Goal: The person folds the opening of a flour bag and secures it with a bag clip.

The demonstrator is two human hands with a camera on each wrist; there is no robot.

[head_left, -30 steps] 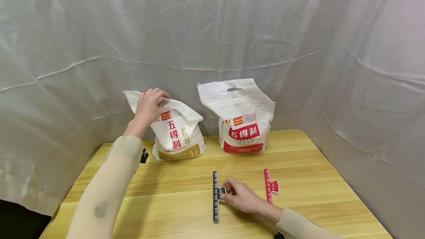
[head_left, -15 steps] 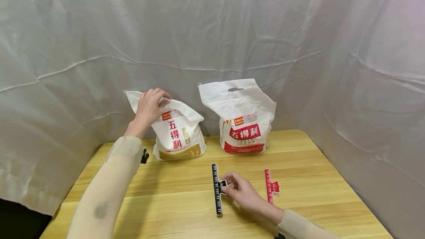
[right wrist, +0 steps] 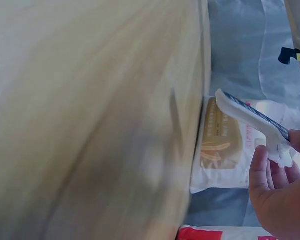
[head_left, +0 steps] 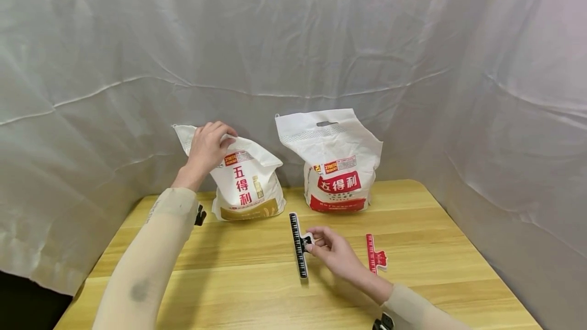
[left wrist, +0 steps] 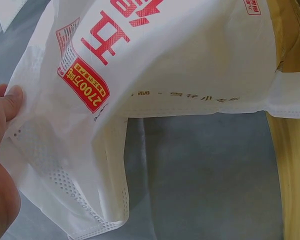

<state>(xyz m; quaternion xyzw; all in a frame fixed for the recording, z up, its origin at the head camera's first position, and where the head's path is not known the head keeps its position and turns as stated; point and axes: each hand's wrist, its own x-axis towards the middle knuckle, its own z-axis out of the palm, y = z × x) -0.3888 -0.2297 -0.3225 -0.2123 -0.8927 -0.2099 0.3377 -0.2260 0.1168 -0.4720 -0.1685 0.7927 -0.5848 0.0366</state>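
Note:
At the back left of the table stands a white flour bag [head_left: 270,192] with red lettering and a gold bottom band. My left hand [head_left: 208,147] grips its slack top; the thumb [left wrist: 12,101] lies on the bag's edge in the left wrist view. In my right hand [head_left: 338,257] is a black clip [head_left: 298,248] with a long piano-key bar, pinched by its tab between thumb and fingers. The right wrist view shows the clip [right wrist: 250,114] raised off the wooden surface, its white side edge showing. A red clip [head_left: 377,257] of the same shape lies right of that hand, partly covered by the forearm.
A second flour bag [head_left: 341,164], with red label bands and a cut-out handle, stands upright at the back right. Grey cloth [head_left: 257,39] hangs close behind and beside the wooden table [head_left: 247,289], whose right edge slants toward the front.
My right hand lifts the black clip off the table and carries it forward, toward the bags. The clip tilts slightly on the way. My left hand keeps its place on the bag.

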